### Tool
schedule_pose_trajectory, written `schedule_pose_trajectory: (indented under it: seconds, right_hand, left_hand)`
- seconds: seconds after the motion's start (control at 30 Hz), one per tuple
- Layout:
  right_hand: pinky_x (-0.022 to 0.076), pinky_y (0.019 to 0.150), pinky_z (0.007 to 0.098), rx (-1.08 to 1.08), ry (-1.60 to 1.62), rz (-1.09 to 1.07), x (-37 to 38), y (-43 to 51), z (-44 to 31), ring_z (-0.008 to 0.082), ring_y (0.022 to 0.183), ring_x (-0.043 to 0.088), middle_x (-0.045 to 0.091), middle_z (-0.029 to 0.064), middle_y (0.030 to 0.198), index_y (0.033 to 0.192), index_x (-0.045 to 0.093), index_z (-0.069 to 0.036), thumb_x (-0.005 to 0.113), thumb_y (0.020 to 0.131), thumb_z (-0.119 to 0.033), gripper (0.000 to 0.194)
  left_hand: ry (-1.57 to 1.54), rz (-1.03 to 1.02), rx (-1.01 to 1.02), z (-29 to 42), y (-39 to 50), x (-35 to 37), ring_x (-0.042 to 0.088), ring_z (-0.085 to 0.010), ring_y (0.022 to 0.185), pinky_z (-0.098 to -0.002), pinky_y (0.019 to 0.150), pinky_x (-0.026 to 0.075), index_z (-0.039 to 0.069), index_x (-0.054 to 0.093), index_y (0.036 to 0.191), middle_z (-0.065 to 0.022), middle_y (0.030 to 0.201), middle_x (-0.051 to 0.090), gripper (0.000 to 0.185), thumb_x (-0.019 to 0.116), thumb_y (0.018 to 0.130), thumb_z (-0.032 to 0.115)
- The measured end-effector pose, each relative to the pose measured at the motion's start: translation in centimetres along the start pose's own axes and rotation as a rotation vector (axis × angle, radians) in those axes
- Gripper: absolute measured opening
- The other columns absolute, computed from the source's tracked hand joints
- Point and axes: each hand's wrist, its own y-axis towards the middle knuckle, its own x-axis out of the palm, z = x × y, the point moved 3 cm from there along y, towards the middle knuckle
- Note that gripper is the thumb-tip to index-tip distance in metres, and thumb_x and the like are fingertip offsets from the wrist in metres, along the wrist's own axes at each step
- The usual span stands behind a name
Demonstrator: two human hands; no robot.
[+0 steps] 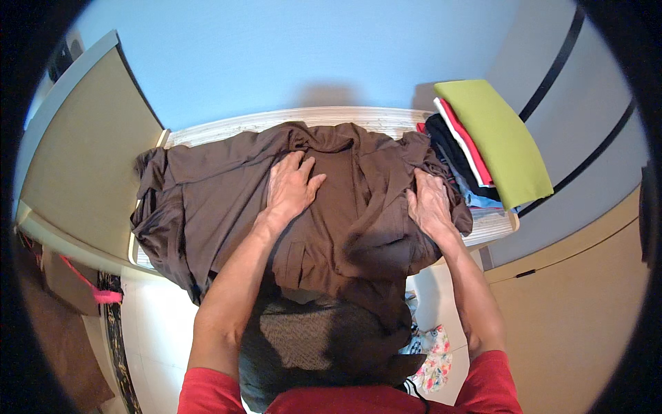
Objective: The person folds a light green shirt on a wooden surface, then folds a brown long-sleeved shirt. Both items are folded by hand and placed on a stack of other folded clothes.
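Observation:
A brown garment (227, 207), apparently a shirt with a collar at its far edge, lies spread and wrinkled over a narrow wood-grain shelf (382, 120). Its near part drapes over the shelf's front edge towards my lap. My left hand (292, 183) rests palm down near the middle of the cloth, fingers and thumb apart. Towards the garment's right side, my right hand (432, 202) presses on the fabric. Its fingertips lie partly among the folds, so a pinch on the cloth cannot be made out.
Folded clothes (460, 155) are stacked at the shelf's right end, with a green folded cloth (496, 145) on top. A beige panel (88, 139) bounds the left, and a blue wall (289, 57) the back. Below right, floral fabric (434, 357) lies near the floor.

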Motion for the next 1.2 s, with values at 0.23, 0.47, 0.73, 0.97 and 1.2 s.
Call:
schedule_pose_trajectory:
  seconds: [0.23, 0.47, 0.73, 0.97, 1.2]
  right_hand:
    - [0.0454, 0.096, 0.0482, -0.04, -0.031, 0.057, 0.8, 0.3, 0.8, 0.0428, 0.107, 0.056, 0.063, 0.0265, 0.117, 0.125, 0.056, 0.006, 0.061, 0.081, -0.001, 0.045]
    - [0.0438, 0.098, 0.0477, -0.042, 0.126, -0.017, 0.9, 1.2, 0.8, 0.0412, 0.112, 0.056, 0.063, 0.0232, 0.118, 0.127, 0.057, 0.001, 0.07, 0.08, -0.012, 0.051]
    - [0.0473, 0.083, 0.0473, -0.003, 0.232, -0.035, 2.0, 3.6, 0.2, 0.0423, 0.098, 0.059, 0.061, 0.0205, 0.095, 0.102, 0.054, -0.002, 0.069, 0.076, -0.002, 0.03]
    - [0.05, 0.077, 0.0505, -0.003, 0.175, -0.028, 2.3, 4.6, 0.2, 0.0442, 0.089, 0.063, 0.062, 0.0217, 0.09, 0.1, 0.053, -0.002, 0.067, 0.078, -0.005, 0.026]
    - [0.0569, 0.072, 0.05, 0.049, -0.32, -0.048, 0.6, 5.0, 1.6, 0.0453, 0.083, 0.068, 0.063, 0.028, 0.095, 0.096, 0.055, 0.001, 0.072, 0.073, -0.001, 0.028]
  left_hand:
    - [0.079, -0.037, -0.149, -3.2, -0.6, -2.0, 0.05, -0.0374, 0.13, -0.0457, 0.111, 0.037, -0.002, 0.061, 0.131, -0.024, 0.138, 0.055, 0.045, 0.058, 0.098, 0.028]
    - [0.121, -0.011, -0.117, -3.7, -0.7, -2.3, 0.053, -0.0386, 0.126, -0.0455, 0.108, 0.039, -0.004, 0.064, 0.126, -0.0259, 0.131, 0.059, 0.045, 0.061, 0.096, 0.029]
    - [0.098, 0.069, -0.084, -3.7, -1.0, -2.3, 0.055, -0.0382, 0.121, -0.0457, 0.104, 0.042, -0.002, 0.065, 0.124, -0.024, 0.126, 0.061, 0.042, 0.064, 0.093, 0.027]
    - [0.067, 0.124, -0.074, -3.7, -1.0, -2.4, 0.057, -0.0382, 0.114, -0.0459, 0.099, 0.045, -0.001, 0.067, 0.116, -0.0204, 0.119, 0.063, 0.036, 0.067, 0.091, 0.025]
    - [0.077, 0.158, -0.051, -3.5, -1.3, -2.6, 0.058, -0.0365, 0.111, -0.0455, 0.096, 0.045, 0.0, 0.068, 0.113, -0.0196, 0.114, 0.063, 0.031, 0.068, 0.09, 0.021]
